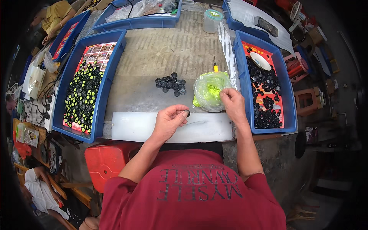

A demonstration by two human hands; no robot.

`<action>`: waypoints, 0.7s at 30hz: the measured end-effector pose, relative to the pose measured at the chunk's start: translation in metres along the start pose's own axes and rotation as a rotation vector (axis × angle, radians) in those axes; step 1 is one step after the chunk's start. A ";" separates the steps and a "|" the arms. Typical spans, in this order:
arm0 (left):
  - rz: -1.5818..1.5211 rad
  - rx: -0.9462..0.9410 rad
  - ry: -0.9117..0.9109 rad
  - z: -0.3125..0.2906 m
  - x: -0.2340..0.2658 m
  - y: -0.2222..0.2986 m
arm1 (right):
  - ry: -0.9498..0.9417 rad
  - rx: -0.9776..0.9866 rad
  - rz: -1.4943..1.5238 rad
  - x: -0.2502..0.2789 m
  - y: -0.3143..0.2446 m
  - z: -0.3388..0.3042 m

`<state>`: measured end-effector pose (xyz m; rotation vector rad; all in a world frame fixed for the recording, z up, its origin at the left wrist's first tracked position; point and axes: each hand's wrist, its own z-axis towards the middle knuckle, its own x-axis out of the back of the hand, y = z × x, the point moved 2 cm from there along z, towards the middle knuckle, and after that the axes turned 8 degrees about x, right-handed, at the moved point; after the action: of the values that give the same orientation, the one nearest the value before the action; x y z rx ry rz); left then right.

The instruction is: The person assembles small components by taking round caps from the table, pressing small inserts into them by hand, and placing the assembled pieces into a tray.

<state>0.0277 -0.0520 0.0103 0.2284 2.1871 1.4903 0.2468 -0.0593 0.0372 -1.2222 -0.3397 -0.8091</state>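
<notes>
My left hand (171,120) pinches a small round black piece (187,113), like a toy wheel, above the near edge of the table. At the opening of a clear plastic bag (203,100), my right hand (233,102) has its fingers pressed together; whatever they may hold is hidden. Bright yellow-green small pieces (213,90) fill the bag. Beyond my left hand, a loose pile of black wheel-like pieces (168,84) lies on the table. A tool with a yellow handle (216,68) and a thin dark shaft rests just behind the bag.
On the left, a blue tray (122,40) contains many black pieces with yellow-green centres. The right-hand blue tray (290,115) holds plain black pieces and a white oval dish (260,61). A lidded clear tub (212,22) stands at the back. Below left is a red stool (105,163). Other people sit at left.
</notes>
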 end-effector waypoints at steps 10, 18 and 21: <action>-0.028 -0.011 -0.036 0.010 -0.019 0.007 | -0.091 -0.272 0.744 -0.003 -0.026 -0.022; -0.041 -0.016 -0.053 0.008 -0.030 0.007 | -0.151 -0.340 0.881 -0.015 -0.038 -0.036; -0.054 -0.012 -0.051 0.006 -0.031 0.004 | -0.158 -0.325 0.895 -0.020 -0.038 -0.040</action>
<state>0.0571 -0.0573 0.0212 0.1988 2.1273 1.4519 0.1991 -0.0931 0.0373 -1.5559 0.2318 0.0150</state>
